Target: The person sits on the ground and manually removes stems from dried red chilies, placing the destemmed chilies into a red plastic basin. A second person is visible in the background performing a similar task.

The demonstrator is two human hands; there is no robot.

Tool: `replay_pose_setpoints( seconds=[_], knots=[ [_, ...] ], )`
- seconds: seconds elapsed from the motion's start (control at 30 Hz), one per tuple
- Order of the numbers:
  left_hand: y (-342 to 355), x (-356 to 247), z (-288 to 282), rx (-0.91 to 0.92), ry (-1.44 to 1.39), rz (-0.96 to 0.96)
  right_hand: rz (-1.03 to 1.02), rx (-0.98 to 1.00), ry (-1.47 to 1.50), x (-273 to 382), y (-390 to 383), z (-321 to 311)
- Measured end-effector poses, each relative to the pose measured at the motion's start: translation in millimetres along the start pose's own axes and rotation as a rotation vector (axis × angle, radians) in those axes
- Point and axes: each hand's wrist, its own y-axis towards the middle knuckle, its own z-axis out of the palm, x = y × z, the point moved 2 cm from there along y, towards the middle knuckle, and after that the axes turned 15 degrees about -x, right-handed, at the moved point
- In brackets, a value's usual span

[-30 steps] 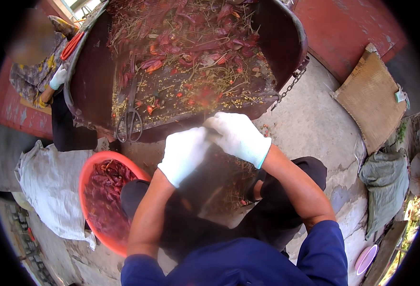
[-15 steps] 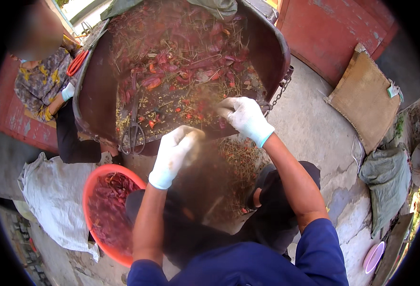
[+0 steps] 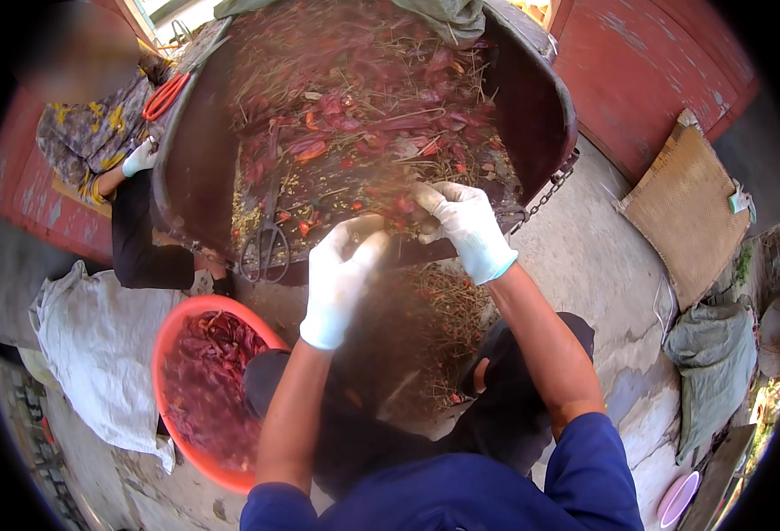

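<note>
My left hand (image 3: pixel 341 279), in a white glove, is raised before the near edge of a dark metal cart bed (image 3: pixel 540 106). Its thumb and forefinger are apart, with nothing visible between them. Close by on the right, my gloved right hand (image 3: pixel 469 226) has its fingers curled in a pinch. A blurred reddish patch lies by its fingertips; whether they hold it cannot be made out. Dried red chili peppers (image 3: pixel 315 146), stalks and pale seeds cover the cart bed behind both hands. Dark scissors (image 3: pixel 266 248) lie at its near edge, left of my left hand.
An orange-red basin (image 3: pixel 173 416) of dried chilies stands by my left leg, beside a white sack (image 3: pixel 98 345). Another person's gloved hand (image 3: pixel 140 157) is left of the cart. Stalks (image 3: pixel 447 327) litter the floor. At right are a chain (image 3: pixel 545 195), woven mat (image 3: pixel 686 212) and grey-green sack (image 3: pixel 713 372).
The view has shifted, so the cart sits farther right in the picture. My left thumb and forefinger have parted, and the left fingertips have come up closer to my right hand.
</note>
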Motion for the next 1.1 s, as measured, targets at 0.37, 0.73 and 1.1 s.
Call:
replay_pose_setpoints(
  seconds=[0.37,0.73,1.1],
  knots=[
    [8.8,-6.2,-9.0,-0.081,-0.322,-0.143,-0.420,-0.145,-0.425,4.3,25.3,-9.2],
    [22.4,25.2,-21.8,0.034,-0.607,-0.093,-1.097,-0.394,-1.201,-39.4,83.6,-9.4],
    [24.1,7.3,-16.8,-0.084,-0.669,-0.298,-0.242,-0.315,-0.256,14.1,48.8,-29.9]
  ],
)
